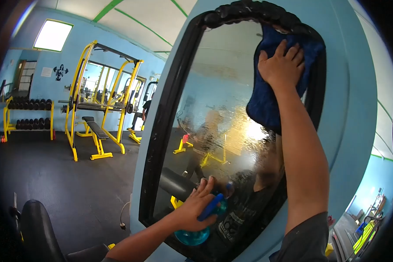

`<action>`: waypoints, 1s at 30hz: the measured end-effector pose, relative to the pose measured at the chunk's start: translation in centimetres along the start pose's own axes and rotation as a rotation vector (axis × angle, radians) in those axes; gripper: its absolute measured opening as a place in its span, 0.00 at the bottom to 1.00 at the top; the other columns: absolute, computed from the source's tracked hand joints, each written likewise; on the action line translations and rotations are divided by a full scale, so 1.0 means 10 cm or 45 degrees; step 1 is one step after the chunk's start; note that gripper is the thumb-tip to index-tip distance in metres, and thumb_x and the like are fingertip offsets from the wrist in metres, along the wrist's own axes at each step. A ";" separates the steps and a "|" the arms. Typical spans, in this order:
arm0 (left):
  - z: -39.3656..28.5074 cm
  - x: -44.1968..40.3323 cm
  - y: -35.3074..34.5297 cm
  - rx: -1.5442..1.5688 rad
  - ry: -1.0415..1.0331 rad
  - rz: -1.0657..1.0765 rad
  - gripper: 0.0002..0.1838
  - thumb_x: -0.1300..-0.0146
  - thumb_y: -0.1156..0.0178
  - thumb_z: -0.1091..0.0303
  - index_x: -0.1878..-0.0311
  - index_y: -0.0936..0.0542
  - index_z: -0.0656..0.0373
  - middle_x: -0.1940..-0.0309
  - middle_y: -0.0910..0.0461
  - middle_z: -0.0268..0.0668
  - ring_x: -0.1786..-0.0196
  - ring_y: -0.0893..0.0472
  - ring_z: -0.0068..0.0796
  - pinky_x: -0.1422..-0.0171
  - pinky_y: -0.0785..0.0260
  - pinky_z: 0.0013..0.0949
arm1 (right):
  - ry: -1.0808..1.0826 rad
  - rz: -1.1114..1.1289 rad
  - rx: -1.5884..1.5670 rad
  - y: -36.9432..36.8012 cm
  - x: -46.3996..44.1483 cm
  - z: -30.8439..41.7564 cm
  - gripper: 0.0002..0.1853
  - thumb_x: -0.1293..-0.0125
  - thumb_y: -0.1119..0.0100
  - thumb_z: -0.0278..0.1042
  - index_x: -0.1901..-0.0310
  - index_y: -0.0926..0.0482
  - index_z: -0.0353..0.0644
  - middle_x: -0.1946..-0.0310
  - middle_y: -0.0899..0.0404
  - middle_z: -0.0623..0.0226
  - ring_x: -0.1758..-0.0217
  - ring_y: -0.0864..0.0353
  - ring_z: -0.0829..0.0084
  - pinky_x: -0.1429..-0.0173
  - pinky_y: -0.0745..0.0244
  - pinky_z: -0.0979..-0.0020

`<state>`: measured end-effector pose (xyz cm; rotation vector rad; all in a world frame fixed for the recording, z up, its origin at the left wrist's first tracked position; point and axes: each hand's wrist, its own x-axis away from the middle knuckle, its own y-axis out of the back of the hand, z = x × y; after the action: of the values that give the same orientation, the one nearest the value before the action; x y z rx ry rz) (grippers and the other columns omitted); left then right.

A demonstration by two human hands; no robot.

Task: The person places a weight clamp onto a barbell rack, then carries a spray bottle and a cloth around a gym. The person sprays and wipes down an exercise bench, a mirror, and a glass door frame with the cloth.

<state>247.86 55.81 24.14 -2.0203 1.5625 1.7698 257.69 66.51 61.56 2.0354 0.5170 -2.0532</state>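
Note:
A tall mirror [222, 109] in a black frame hangs on a blue wall, its glass streaked with wet marks. Near its upper right, my right hand [284, 65] lies spread on a dark blue cloth [264, 102], pressing it against the glass and frame. Low at the mirror, my left hand [195, 209] is wrapped round a spray bottle [193, 236] with a blue trigger and blue-green liquid. Some of its fingers stretch towards the glass.
A dumbbell rack [29, 114] and a yellow weight machine [101, 102] with a bench stand at the left. Black padded equipment [41, 231] is at the lower left. A person [146, 108] is partly visible beyond the machine. A cable hangs beside the mirror.

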 end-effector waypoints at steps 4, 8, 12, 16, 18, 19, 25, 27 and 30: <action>0.01 0.02 -0.01 -0.050 0.020 0.005 0.27 0.40 0.35 0.59 0.41 0.28 0.63 0.21 0.66 0.56 0.21 0.69 0.65 0.24 0.62 0.67 | 0.014 -0.013 0.051 -0.12 -0.21 0.32 0.41 0.30 0.60 0.59 0.24 0.49 0.39 0.22 0.57 0.43 0.19 0.60 0.46 0.19 0.63 0.50; -0.03 0.00 0.03 -0.056 0.087 0.121 0.27 0.38 0.37 0.55 0.42 0.28 0.64 0.20 0.68 0.53 0.20 0.71 0.62 0.25 0.64 0.71 | 0.207 0.003 -0.014 -0.31 -0.31 0.74 0.40 0.30 0.59 0.59 0.24 0.47 0.40 0.22 0.55 0.46 0.19 0.58 0.46 0.20 0.60 0.51; -0.04 -0.02 0.03 -0.012 0.104 0.143 0.28 0.36 0.39 0.53 0.41 0.27 0.64 0.20 0.70 0.52 0.20 0.72 0.60 0.25 0.68 0.71 | 0.400 0.062 -0.186 -0.46 -0.30 1.15 0.39 0.31 0.55 0.57 0.25 0.43 0.42 0.22 0.53 0.48 0.20 0.55 0.46 0.20 0.57 0.52; -0.03 0.00 0.02 0.017 0.128 0.133 0.27 0.36 0.40 0.54 0.41 0.27 0.63 0.20 0.70 0.52 0.20 0.72 0.59 0.24 0.70 0.70 | 0.609 0.138 -0.243 -0.53 -0.19 1.43 0.38 0.32 0.53 0.56 0.26 0.40 0.43 0.23 0.51 0.52 0.19 0.55 0.49 0.20 0.56 0.53; -0.06 -0.01 0.03 -0.053 0.123 0.145 0.26 0.36 0.39 0.54 0.42 0.26 0.64 0.20 0.69 0.53 0.20 0.71 0.59 0.24 0.68 0.69 | 0.664 0.186 -0.289 -0.51 -0.07 1.48 0.37 0.32 0.53 0.55 0.26 0.39 0.43 0.23 0.50 0.52 0.19 0.55 0.52 0.19 0.56 0.53; -0.06 -0.01 0.03 -0.050 0.122 0.137 0.26 0.36 0.39 0.54 0.42 0.26 0.64 0.20 0.69 0.53 0.20 0.71 0.59 0.24 0.68 0.69 | 0.704 0.244 -0.289 -0.51 0.01 1.50 0.37 0.32 0.53 0.55 0.26 0.39 0.43 0.23 0.51 0.52 0.19 0.55 0.52 0.19 0.57 0.53; -0.09 0.02 0.00 -0.039 0.083 -0.005 0.26 0.40 0.37 0.57 0.44 0.25 0.64 0.20 0.65 0.53 0.20 0.67 0.58 0.23 0.68 0.69 | 0.895 0.386 -0.219 -0.42 0.62 1.37 0.38 0.33 0.52 0.57 0.26 0.40 0.45 0.22 0.50 0.57 0.19 0.54 0.55 0.20 0.54 0.54; -0.07 0.02 -0.01 -0.037 0.074 -0.016 0.26 0.41 0.35 0.58 0.44 0.25 0.63 0.20 0.65 0.52 0.19 0.67 0.57 0.23 0.68 0.68 | 1.183 0.496 -0.311 -0.38 0.83 1.20 0.37 0.34 0.49 0.58 0.27 0.37 0.48 0.22 0.49 0.58 0.19 0.52 0.56 0.20 0.53 0.54; -0.01 0.03 -0.04 -0.064 0.083 -0.042 0.27 0.45 0.34 0.58 0.44 0.24 0.60 0.20 0.63 0.52 0.20 0.65 0.59 0.24 0.66 0.69 | 1.433 0.629 -0.428 -0.29 1.18 0.90 0.36 0.35 0.47 0.59 0.29 0.33 0.50 0.23 0.47 0.58 0.20 0.50 0.57 0.21 0.51 0.54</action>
<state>248.13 55.81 23.73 -2.1340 1.5073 1.7670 247.90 66.87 50.05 2.5586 0.3914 -0.3948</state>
